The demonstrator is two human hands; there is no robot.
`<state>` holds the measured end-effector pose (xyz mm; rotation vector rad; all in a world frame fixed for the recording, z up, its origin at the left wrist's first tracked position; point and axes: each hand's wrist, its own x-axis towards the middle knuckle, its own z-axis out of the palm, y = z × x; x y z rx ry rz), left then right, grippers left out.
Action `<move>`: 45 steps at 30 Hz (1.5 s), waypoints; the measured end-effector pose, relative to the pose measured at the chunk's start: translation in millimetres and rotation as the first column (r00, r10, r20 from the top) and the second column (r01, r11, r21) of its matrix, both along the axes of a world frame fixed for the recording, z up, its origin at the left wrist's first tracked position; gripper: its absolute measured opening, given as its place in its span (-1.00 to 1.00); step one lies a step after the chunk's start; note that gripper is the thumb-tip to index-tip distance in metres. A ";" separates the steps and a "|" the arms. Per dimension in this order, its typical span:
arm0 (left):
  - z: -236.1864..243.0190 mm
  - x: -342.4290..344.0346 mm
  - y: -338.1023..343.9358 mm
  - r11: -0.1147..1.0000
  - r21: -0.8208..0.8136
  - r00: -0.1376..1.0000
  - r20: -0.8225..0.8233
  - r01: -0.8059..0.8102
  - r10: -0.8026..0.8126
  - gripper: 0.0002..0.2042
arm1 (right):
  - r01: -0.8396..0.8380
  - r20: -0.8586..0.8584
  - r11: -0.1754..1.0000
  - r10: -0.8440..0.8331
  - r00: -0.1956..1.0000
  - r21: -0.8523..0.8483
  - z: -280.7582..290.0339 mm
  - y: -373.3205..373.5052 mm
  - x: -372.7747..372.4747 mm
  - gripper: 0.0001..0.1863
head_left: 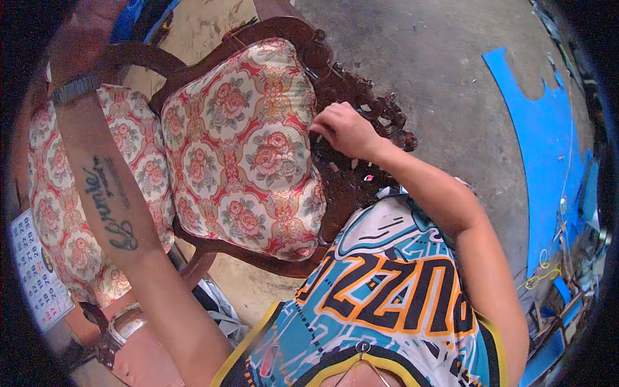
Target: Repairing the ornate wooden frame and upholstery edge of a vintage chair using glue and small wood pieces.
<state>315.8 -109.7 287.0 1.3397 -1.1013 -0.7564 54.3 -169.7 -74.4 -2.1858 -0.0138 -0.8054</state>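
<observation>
While the right hand (342, 129), fingers curled, whether grasping I cannot tell, is at the carved top edge of one chair (364, 97), two floral pads (242, 151) lie beyond, then one left hand (85, 39), fingers indistinct, near the farther pad's edge.

Carved dark chair (213, 148), red floral backrest (258, 138), matching seat (145, 145) at left

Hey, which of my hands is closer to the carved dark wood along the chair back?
Right. Your right hand is at the carved dark wood, beside the edge of the floral padding; your left hand is well away, near the picture's upper left.
</observation>
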 end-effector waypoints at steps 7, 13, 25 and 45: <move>-2.2 2.7 -0.9 0.979 -0.062 0.872 -0.446 0.195 -0.202 -0.64 | 0.060 -0.034 0.955 -0.073 0.997 -0.289 2.4 1.3 -2.7 -0.82; -8.0 -19.7 5.1 0.998 0.058 0.991 -0.128 -0.021 0.028 -0.59 | 0.066 -0.093 0.925 -0.108 0.990 -0.373 7.4 4.3 -3.4 -0.87; -193.3 -70.4 31.9 0.868 0.259 0.493 0.870 -0.425 -0.018 -0.35 | -0.029 -0.037 -0.107 -0.559 0.828 0.994 116.4 -37.4 -285.1 -0.71; -300.0 -147.1 60.6 0.641 0.199 0.095 0.977 -0.741 -0.193 -0.06 | 0.568 -0.708 0.431 -0.324 -0.628 -0.701 29.4 290.1 -763.5 -0.73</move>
